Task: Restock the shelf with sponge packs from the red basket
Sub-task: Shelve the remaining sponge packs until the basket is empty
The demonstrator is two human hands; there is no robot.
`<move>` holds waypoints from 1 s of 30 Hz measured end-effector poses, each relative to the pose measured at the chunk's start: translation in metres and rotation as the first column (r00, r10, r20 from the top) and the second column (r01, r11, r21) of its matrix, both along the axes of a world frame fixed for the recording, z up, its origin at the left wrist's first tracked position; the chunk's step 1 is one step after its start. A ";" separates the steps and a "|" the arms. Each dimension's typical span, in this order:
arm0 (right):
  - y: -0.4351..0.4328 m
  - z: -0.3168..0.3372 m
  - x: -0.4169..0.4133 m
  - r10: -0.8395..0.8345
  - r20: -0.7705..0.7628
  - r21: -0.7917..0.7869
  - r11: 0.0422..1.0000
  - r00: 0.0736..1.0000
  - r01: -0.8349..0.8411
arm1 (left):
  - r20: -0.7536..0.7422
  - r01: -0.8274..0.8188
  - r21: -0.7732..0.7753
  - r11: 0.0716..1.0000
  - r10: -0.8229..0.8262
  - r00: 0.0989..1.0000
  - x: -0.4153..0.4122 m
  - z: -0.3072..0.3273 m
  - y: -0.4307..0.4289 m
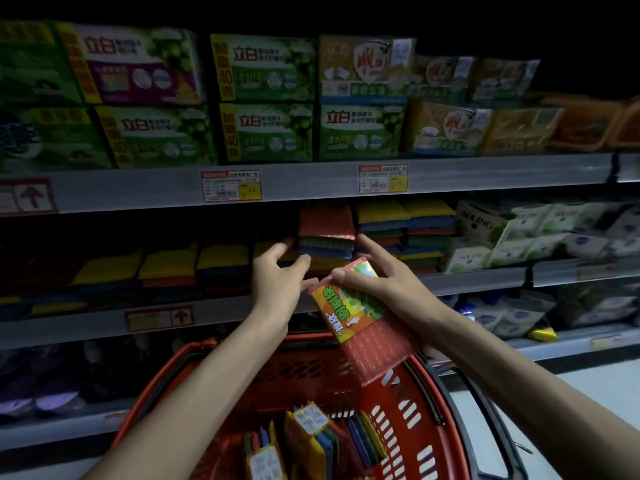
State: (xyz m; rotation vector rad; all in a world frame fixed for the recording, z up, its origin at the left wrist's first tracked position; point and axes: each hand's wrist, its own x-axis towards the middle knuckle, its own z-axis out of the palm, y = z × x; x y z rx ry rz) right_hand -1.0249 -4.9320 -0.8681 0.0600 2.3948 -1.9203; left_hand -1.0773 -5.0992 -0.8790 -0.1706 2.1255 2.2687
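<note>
Your right hand point(388, 289) gripped sponge pack point(358, 318), thumb on top edge, long axis slanting up-left toward shelf stack point(327, 233) just above. Your left hand point(280, 277), fingers point(281, 245) loose and empty, sat nearer stack.

The light is dim, grey metal shelves point(311, 181) with price labels point(231, 186) run from left to right, and a pale floor point(609, 382) shows at the near right.

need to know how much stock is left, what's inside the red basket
At least three sponge packs stand on edge in the red basket, two showing white labels. The frame's lower edge cuts off its near part, so no exact count.
</note>
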 end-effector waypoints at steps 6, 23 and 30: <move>0.000 0.003 0.001 -0.023 0.022 0.062 0.998 0.999 0.022 | 0.045 -0.090 0.075 0.993 0.087 0.995 -0.005 -0.007 0.009; 0.021 0.006 0.042 -0.228 0.243 0.165 0.968 0.943 0.191 | 0.063 -0.212 -0.055 0.976 0.215 0.975 -0.033 -0.016 0.020; 0.018 0.007 0.038 -0.217 0.255 0.148 0.972 0.942 0.184 | 0.061 -0.218 -0.083 0.972 0.223 0.973 -0.037 -0.017 0.022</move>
